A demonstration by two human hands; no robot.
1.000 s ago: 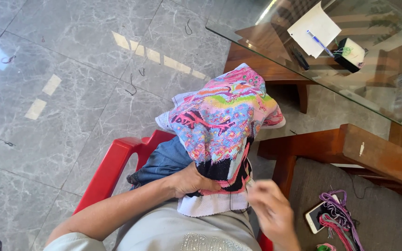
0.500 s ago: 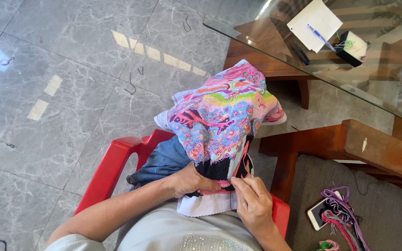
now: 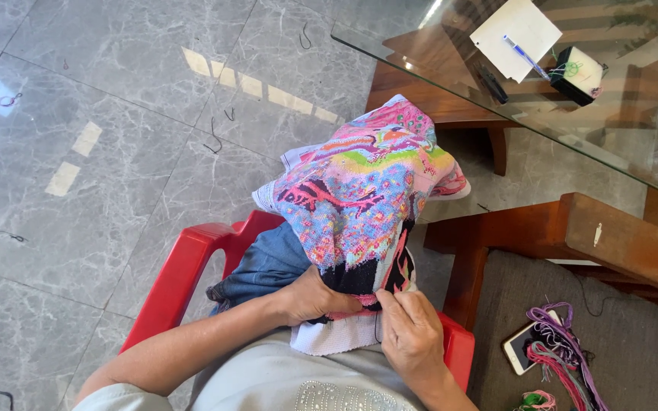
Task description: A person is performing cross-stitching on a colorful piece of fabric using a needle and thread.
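Grey marble floor (image 3: 116,137) lies under a red plastic chair (image 3: 184,266); skeins of thread (image 3: 561,358) rest to the right. Both hands grasp the colourful cross-stitch cloth (image 3: 359,198), draped lengthwise away over the knee: left hand (image 3: 314,297) clenched on its lower edge, right hand (image 3: 413,335) pinching beside it. Beyond stands a glass table (image 3: 573,114).
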